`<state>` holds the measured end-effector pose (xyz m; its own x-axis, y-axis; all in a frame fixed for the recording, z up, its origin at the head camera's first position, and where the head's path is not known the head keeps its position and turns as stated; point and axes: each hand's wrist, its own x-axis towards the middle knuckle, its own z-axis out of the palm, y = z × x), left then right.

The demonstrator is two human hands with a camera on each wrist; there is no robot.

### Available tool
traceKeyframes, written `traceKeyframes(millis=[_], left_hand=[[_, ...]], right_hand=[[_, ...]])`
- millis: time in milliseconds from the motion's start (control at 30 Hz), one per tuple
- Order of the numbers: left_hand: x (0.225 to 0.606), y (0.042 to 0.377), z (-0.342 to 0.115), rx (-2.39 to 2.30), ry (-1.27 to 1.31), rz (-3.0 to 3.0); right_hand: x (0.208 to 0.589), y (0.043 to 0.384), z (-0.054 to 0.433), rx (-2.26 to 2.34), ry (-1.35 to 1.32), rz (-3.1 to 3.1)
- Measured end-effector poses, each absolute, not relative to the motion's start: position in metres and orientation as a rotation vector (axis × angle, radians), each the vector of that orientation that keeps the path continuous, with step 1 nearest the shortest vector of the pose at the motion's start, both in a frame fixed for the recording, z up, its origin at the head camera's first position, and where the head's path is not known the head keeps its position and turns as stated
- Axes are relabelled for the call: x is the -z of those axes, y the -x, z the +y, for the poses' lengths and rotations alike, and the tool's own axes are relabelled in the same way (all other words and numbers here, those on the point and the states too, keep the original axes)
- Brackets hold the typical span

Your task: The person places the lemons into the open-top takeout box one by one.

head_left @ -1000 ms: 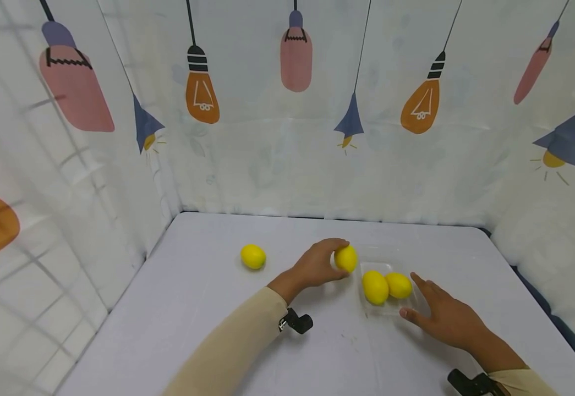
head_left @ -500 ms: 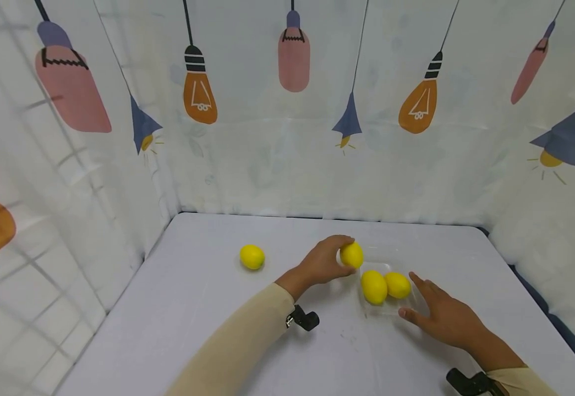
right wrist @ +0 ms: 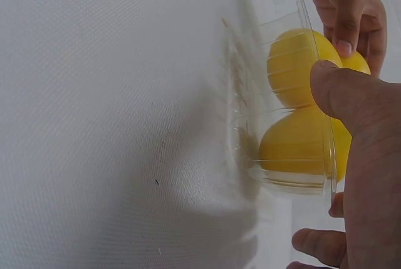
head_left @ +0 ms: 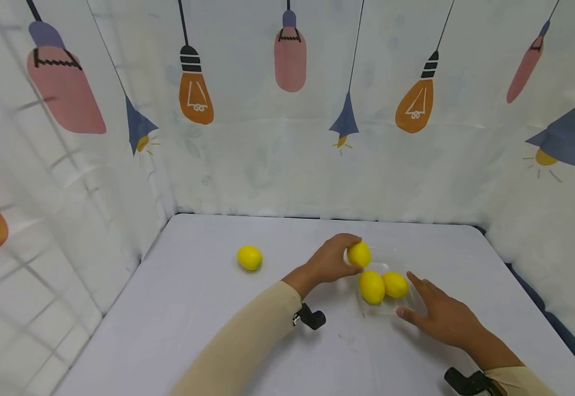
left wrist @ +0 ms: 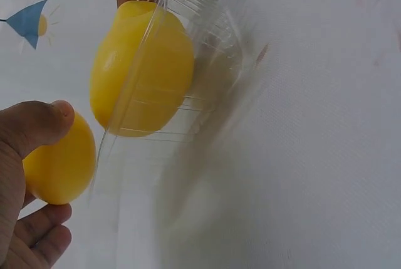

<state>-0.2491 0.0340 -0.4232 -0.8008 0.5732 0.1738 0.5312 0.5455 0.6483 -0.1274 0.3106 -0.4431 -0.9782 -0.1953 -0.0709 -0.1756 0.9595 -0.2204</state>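
My left hand [head_left: 334,258] pinches a yellow lemon [head_left: 359,254] between thumb and fingers, just above the back left edge of a clear plastic container [head_left: 381,311]. Inside lie two more lemons, a left one [head_left: 372,287] and a right one [head_left: 395,284], side by side. My right hand [head_left: 445,313] is at the container's right side, fingers spread and fairly straight. In the right wrist view its thumb [right wrist: 335,87] lies by the rim; whether it presses there I cannot tell. The left wrist view shows the held lemon [left wrist: 66,162] beside the container's rim.
Another lemon [head_left: 250,258] lies alone on the white table [head_left: 208,308], left of my left hand. A white cloth wall [head_left: 257,165] printed with lamps stands behind the table. Small dark cameras are strapped to both wrists, the left one [head_left: 311,317] and the right one [head_left: 467,381].
My left hand has moved slightly right with the lemon, closer over the container's back left edge. The right hand, the container and the other lemons have stayed in place.
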Motion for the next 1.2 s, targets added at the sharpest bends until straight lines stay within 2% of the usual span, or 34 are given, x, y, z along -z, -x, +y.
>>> traceKeyframes(millis=[1200], left_hand=[[0.430,0.254,0.078,-1.065,-0.834,2.690]], right_hand=[[0.445,0.128,0.310,0.337,0.270,3.018]])
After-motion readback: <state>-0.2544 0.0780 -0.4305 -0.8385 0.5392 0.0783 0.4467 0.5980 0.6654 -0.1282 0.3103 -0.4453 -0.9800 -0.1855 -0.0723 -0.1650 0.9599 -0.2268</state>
